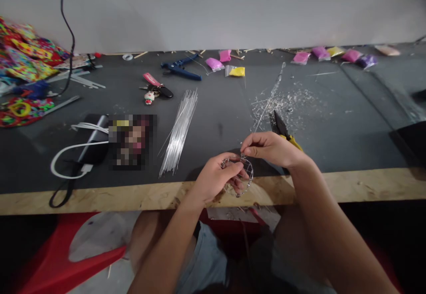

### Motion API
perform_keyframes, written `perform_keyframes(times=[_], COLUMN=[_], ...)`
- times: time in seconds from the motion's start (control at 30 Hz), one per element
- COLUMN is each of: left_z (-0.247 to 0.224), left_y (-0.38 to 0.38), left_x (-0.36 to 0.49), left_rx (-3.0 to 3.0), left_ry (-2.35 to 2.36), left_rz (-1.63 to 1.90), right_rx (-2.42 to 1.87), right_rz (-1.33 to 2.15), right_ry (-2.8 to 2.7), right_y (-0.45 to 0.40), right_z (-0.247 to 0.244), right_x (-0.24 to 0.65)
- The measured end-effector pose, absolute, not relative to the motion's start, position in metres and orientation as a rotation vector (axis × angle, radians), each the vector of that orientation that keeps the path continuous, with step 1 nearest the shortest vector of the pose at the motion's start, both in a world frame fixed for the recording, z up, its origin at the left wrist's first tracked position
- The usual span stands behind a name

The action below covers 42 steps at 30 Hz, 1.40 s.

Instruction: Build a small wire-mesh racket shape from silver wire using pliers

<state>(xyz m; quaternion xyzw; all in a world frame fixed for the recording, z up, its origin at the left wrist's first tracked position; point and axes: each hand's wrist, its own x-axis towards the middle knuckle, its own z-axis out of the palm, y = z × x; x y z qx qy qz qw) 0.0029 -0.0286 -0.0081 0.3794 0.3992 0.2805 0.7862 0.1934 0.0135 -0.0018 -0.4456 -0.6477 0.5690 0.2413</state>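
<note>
Holding a round wire frame (252, 175) in the left hand (214, 176), clamped between thumb and curled fingers, over the pale wooden front edge (353, 185) of the table (216, 103). Pinching at the top of the frame's rim with the right hand (273, 148) — grip drawn together there, thumb against forefinger. Bounded on the left by a bundle of straight silver wires (179, 134), lying well apart from the left hand and stopping just short of the wooden strip. Crowded on the right by yellow-handled pliers (281, 125), partly hidden behind the right hand. Strewn beyond with wire clippings (296, 103). Open between bundle and clippings — bare grey surface as far back as the blue tool (183, 69) and small colored packets (214, 64) near the wall (233, 14). Also roomy right of the pliers, up to a dark object (412, 141) at the far right. Tighter at far left, with a white cable (86, 168) looping near the front and a black strap (70, 185) reaching over the wooden edge.
</note>
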Motion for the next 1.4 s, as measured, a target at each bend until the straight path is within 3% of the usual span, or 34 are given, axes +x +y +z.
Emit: perform_keyframes(times=[0.57,0.7,0.9,1.1,1.4], left_z=[-0.003,-0.005,-0.011,-0.013,-0.01], left_y=[-0.03,-0.028,-0.023,-0.022,-0.018], left_x=[-0.009,-0.007,-0.003,0.001,0.007], left_rx=[0.937,0.874,0.741,0.832,0.983], left_ry=[0.8,0.832,0.925,0.955,1.042], left_rz=[0.374,0.497,0.775,0.842,0.886], right_rx=[-0.911,-1.023,-1.237,-1.397,-1.395], right_rz=[2.07,1.964,1.296,1.791,1.742], right_ry=[-1.693,-1.633,-1.293,-1.466,-1.388], right_y=[0.018,0.019,0.021,0.015,0.017], right_z=[-0.001,-0.002,0.0,0.002,-0.01], right_x=[0.196,0.192,0.207,0.212,0.19])
